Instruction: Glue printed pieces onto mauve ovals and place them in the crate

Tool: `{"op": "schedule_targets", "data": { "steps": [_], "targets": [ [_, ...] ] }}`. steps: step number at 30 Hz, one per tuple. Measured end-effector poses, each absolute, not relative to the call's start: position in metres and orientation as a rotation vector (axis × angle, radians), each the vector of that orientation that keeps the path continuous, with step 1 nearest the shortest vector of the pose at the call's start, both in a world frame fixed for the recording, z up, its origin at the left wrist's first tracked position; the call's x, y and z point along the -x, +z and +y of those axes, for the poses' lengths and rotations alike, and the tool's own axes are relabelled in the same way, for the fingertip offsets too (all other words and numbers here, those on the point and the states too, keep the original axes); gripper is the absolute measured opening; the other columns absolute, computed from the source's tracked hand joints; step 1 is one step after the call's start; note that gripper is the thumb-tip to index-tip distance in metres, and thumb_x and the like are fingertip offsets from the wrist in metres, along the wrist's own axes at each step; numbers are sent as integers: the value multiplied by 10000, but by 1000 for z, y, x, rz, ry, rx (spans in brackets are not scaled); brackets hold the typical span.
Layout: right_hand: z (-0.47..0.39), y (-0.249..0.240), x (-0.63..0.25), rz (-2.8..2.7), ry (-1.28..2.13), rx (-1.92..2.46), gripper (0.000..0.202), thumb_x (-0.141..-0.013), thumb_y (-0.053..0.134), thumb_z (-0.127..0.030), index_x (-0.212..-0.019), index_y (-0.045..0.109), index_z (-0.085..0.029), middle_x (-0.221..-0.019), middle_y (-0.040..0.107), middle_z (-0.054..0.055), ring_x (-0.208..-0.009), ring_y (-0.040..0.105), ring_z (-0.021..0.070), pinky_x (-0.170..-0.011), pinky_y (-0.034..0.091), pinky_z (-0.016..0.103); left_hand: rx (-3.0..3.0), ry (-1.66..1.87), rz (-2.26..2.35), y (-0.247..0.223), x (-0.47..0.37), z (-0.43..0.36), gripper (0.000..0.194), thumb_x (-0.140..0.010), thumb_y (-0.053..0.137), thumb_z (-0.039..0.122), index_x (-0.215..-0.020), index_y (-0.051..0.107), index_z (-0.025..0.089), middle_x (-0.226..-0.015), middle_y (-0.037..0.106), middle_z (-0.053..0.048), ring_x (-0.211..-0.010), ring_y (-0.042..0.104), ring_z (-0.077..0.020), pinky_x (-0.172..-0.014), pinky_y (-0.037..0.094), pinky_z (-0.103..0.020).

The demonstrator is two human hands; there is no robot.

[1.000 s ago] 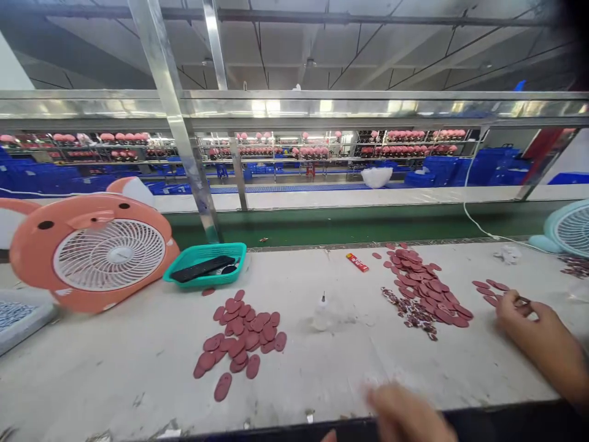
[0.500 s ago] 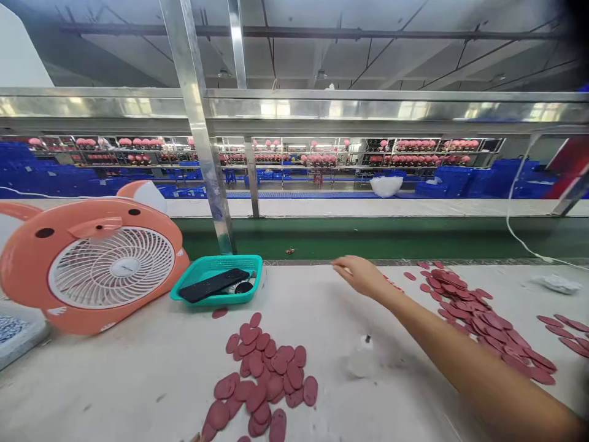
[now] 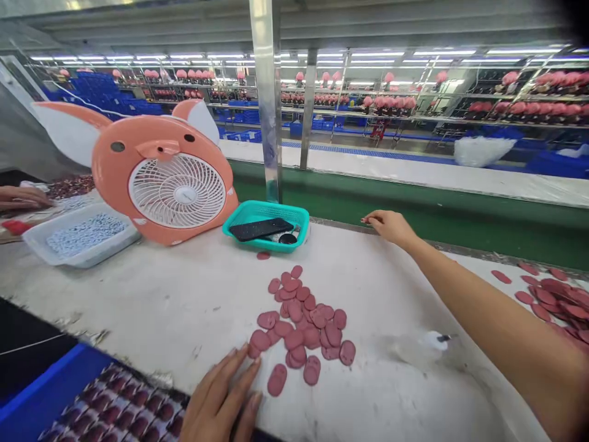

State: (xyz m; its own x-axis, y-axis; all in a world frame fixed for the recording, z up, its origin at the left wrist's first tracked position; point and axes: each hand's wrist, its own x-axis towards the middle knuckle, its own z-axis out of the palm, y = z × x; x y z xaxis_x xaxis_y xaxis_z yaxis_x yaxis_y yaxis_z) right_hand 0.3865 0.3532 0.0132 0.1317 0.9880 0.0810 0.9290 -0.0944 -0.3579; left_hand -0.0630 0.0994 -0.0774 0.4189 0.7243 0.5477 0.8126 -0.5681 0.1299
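Dark red oval pieces (image 3: 294,331) lie in a loose pile on the white table. My left hand (image 3: 223,396) rests at the table's front edge, fingers spread, fingertips beside the pile's lower left. At the table's far edge, my right hand (image 3: 389,224) pinches a tiny reddish thing, too small to name, over the green belt (image 3: 340,199). A small clear bottle with a dark tip (image 3: 435,341) stands to the right of the pile, blurred. More dark red ovals (image 3: 561,301) are heaped at the right, beyond my right forearm.
A teal basket (image 3: 294,245) holds a black phone (image 3: 260,229). An orange fan (image 3: 110,178) stands left of it, near a white tray of pale beads (image 3: 85,236). Another person's hand (image 3: 23,197) is at the far left. Below the front edge sits a blue crate (image 3: 59,393).
The view has turned left and downward. My left hand has come much further into view beside the pile. My right hand is now at the belt's edge, with a tiny reddish thing at its fingertips.
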Motion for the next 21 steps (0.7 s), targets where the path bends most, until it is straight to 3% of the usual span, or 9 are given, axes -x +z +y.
{"op": "schedule_targets", "data": {
  "steps": [4, 9, 13, 16, 18, 21],
  "targets": [
    [239, 17, -398, -1670, 299, 2207, 242, -987, 603, -377, -1070, 696, -170, -1067, 719, 60, -913, 687, 189, -833, 568, 374, 2500, -901, -1398, -69, 51, 86, 425, -934, 593, 230, -1358, 595, 225, -1425, 605, -127, -1298, 540, -312, -1042, 413, -454],
    [102, -10, -376, -1540, 322, 2192, 266, -886, 523, -350, -934, 762, -245, -901, 781, 55, -828, 722, 274, -747, 540, 387, 2383, -899, -1640, -59, 23, 80, 351, -937, 623, 375, -1245, 683, 218, -1294, 682, -131, -1202, 564, -362, -977, 414, -531],
    [65, -32, -346, -1547, 353, 2030, 367, -762, 599, -392, -1065, 694, -208, -1086, 742, 113, -1023, 675, 322, -918, 512, 455, 2374, -884, -1822, -44, 6, 78, 229, -946, 613, 361, -1100, 754, 265, -1232, 715, -91, -1147, 599, -346, -957, 422, -539],
    [76, -37, -329, -1524, 377, 1926, 457, -671, 724, -475, -1018, 659, -185, -1081, 699, 146, -1031, 627, 357, -942, 483, 513, 2444, -859, -1911, -32, 2, 79, 204, -939, 615, 358, -1068, 754, 284, -1218, 719, -68, -1136, 617, -340, -919, 442, -529],
    [85, -34, -320, -1471, 387, 1867, 435, -715, 713, -528, -979, 643, -189, -1060, 685, 144, -1020, 608, 355, -944, 465, 531, 2463, -872, -1951, -28, 2, 79, 177, -928, 629, 340, -1053, 746, 296, -1207, 724, -55, -1137, 619, -341, -899, 441, -525],
    [82, -27, -302, -1353, 413, 1751, 387, -868, 575, -536, -1073, 583, -209, -1101, 665, 120, -1037, 604, 304, -916, 484, 472, 2496, -1008, -1924, -26, -2, 76, 155, -951, 599, 284, -1021, 737, 295, -1081, 766, -33, -1053, 659, -310, -913, 417, -512]
  ]
}}
